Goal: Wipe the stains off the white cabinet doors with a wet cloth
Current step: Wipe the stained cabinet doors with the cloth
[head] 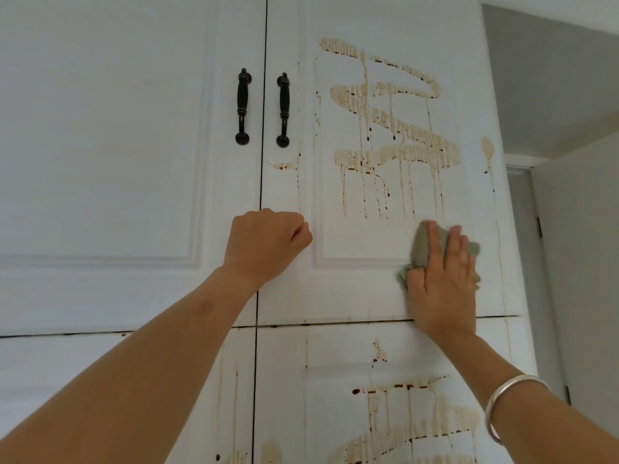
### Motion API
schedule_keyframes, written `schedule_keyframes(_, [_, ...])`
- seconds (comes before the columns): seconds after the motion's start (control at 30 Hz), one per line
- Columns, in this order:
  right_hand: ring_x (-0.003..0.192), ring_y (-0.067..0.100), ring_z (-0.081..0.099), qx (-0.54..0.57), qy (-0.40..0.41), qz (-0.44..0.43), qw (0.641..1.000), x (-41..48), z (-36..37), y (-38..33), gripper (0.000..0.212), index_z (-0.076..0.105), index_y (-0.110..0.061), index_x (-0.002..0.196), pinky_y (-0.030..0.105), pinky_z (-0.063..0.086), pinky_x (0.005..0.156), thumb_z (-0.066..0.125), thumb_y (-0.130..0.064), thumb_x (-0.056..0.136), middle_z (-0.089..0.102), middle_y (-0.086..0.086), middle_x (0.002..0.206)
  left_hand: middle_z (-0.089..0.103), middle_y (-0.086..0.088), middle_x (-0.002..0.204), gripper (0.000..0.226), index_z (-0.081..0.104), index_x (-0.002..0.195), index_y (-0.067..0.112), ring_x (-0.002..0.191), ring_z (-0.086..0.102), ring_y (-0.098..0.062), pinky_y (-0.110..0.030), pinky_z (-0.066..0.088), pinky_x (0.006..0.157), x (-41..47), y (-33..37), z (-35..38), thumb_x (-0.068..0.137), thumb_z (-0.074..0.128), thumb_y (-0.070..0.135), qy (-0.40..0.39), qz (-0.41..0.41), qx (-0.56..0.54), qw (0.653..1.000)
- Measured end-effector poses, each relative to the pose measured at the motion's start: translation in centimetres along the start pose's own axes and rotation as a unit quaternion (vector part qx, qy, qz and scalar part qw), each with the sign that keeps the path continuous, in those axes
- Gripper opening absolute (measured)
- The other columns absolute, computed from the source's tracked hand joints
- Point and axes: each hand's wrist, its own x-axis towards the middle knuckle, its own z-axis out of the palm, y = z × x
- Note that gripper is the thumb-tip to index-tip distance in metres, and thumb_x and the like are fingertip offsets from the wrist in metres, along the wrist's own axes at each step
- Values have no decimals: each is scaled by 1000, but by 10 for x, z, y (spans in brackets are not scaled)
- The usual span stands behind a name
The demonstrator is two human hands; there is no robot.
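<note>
At the bottom of the upper right door (338, 293), the right hand (442, 283) presses the cloth (422, 244) flat with straight fingers (434, 244) just under the stains (385, 135), while the left hand (268, 242), an empty fist, leans on the door, probably to steady it.

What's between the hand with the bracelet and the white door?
A grey-green cloth: the right hand presses it against the stained upper right door, seen in the head view.

Right hand (445, 283) flat on grey cloth (420, 242) against stained white door (355, 289), left hand (264, 246) in a fist
</note>
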Motion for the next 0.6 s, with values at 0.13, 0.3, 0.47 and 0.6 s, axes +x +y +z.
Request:
schedule_keyframes(0.13, [149,33,-5,23,5,69,997,1,1,-2,72,-5,-23,155,49,-2,118,10,-45,88,-7,17,161,22,5,46,43,23,53,19,43,16,-11,-24,21,47,0,-1,1,86,51,22,8,10,-4,1000])
schedule_keyframes(0.3, [150,27,-4,24,25,53,998,-10,12,-37,68,-5,-20,155,44,-2,122,12,-38,91,-2,11,162,22,4,45,41,23,53,19,43,18,-12,-23,22,47,1,-5,3,86,46,25,14,19,-4,1000])
schedule_keyframes(0.47, [150,23,-4,4,-20,-213,977,-14,15,-79,64,6,-21,155,46,1,122,22,-33,95,5,6,163,23,4,43,38,24,52,18,41,18,-13,-22,23,45,2,-5,7,82,43,30,55,24,9,998])
schedule_keyframes(0.6, [150,22,-5,6,-15,-225,974,-7,14,-72,65,10,-28,155,47,2,122,26,-31,92,5,6,163,22,5,42,39,24,51,18,40,16,-12,-20,20,45,1,-4,10,83,45,29,68,32,8,997])
